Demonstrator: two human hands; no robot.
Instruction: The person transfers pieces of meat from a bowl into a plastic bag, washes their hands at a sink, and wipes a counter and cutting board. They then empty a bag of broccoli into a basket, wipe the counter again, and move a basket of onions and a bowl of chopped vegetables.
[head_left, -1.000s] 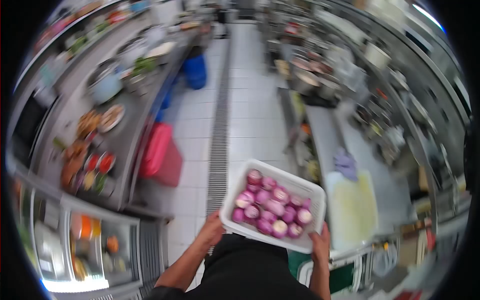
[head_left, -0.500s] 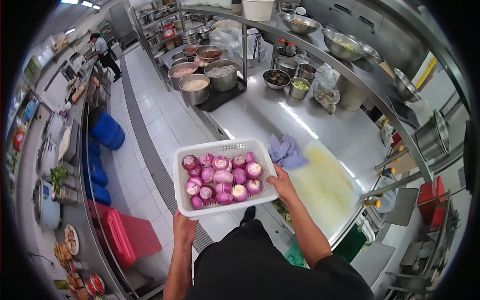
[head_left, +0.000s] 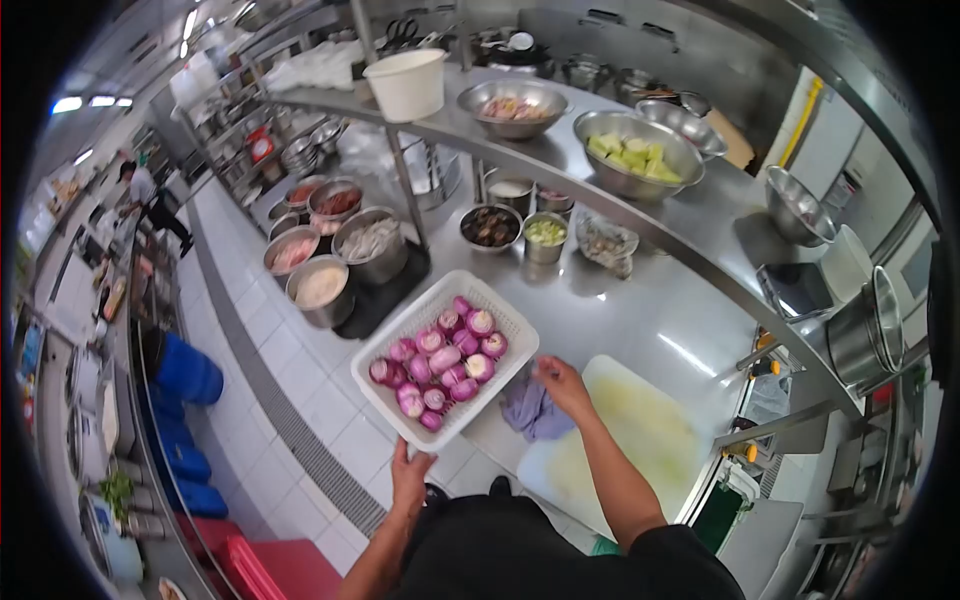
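Note:
A white perforated plastic basket (head_left: 512, 318) holds several peeled red onions (head_left: 445, 358). It sits tilted in view at the left edge of the steel table, partly over the floor. My left hand (head_left: 408, 478) is at the basket's near corner, fingers against its underside and thumb apart. Just off the basket's right side, my right hand (head_left: 563, 386) holds nothing, its fingers loosely bent and apart. Below that hand lies a crumpled purple-blue cloth (head_left: 537, 410), beside a yellow-stained white cutting board (head_left: 640, 430).
Metal pots of food (head_left: 320, 288) stand beyond the basket. Bowls of dark pieces (head_left: 490, 228) and chopped green pieces (head_left: 545, 236) are farther back. A steel shelf (head_left: 640, 217) crosses above the table. Blue drums (head_left: 190, 372) line the aisle; another person (head_left: 150, 200) stands far left.
The basket has moved forward and turned, coming to the table's edge. My right hand has let go of its side. The view has shifted toward the table.

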